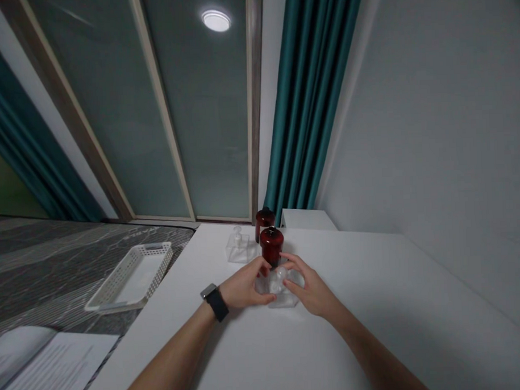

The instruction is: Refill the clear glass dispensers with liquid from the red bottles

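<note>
At the far left, a book (57, 367) lies open beyond the desk (257, 354)'s left edge, its pages probably spread so they can be read. The basket (130, 279), also past that edge, seems set aside to keep the top free for handling. Near the desk's far left corner stands a clear box (237, 254), apart from the hands and perhaps parked there for elbow room. The left hand (247, 283) curls at the left side of the clear bottle (276, 282), thumb low and fingers higher, likely to steady it. Behind, the rear red jar (266, 217) stands by the far edge, the front red jar (271, 243) just beyond the bottle. The right hand (308, 284) bends thumb and forefinger around the bottle's round top, a shape suited to a small knob; whether either hand presses tight, I cannot tell.
</note>
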`<act>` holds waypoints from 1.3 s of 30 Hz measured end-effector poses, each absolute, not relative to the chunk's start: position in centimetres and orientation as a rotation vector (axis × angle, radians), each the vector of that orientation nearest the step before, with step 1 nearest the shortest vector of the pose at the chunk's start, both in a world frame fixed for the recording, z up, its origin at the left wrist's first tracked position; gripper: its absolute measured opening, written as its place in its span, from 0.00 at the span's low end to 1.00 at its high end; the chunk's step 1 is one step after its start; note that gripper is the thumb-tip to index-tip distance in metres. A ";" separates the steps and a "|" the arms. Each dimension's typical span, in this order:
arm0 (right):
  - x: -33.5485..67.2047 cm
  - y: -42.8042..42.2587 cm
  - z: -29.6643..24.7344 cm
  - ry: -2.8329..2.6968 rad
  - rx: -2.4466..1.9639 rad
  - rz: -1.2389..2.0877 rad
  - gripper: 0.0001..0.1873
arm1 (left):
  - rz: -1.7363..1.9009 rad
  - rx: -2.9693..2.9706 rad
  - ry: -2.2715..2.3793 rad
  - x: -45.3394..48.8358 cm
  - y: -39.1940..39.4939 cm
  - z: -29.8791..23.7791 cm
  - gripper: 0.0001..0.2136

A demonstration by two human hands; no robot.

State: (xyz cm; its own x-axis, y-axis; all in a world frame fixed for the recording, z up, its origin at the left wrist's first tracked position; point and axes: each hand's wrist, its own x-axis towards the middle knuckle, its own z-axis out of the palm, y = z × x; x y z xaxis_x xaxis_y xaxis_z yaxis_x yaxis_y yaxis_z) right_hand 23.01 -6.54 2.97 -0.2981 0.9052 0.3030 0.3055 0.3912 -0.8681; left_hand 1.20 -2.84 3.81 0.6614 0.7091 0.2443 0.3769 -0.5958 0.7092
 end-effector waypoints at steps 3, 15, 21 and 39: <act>22.8 -6.5 2.8 -1.797 -1.070 0.900 0.29 | 0.700 2.273 0.828 1.3 -3.0 3.9 0.23; 23.8 -5.9 2.6 -1.741 -1.096 0.733 0.18 | 0.504 2.175 0.908 -1.7 -1.9 5.6 0.23; 23.0 -5.7 1.8 -1.715 -1.164 0.594 0.16 | 0.389 2.095 1.018 -4.0 -1.3 6.4 0.24; 26.7 -1.8 -1.3 -1.657 -1.326 0.325 0.17 | 0.453 2.067 1.083 -5.6 -1.6 5.1 0.28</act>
State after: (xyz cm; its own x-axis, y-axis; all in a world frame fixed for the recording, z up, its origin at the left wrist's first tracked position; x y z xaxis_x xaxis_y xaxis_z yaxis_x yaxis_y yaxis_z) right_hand 26.68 -1.77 -1.27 0.0440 0.8634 0.5026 0.6093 0.3755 -0.6984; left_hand -5.62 -1.59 5.07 0.5800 0.8141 -0.0301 0.5500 -0.3640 0.7516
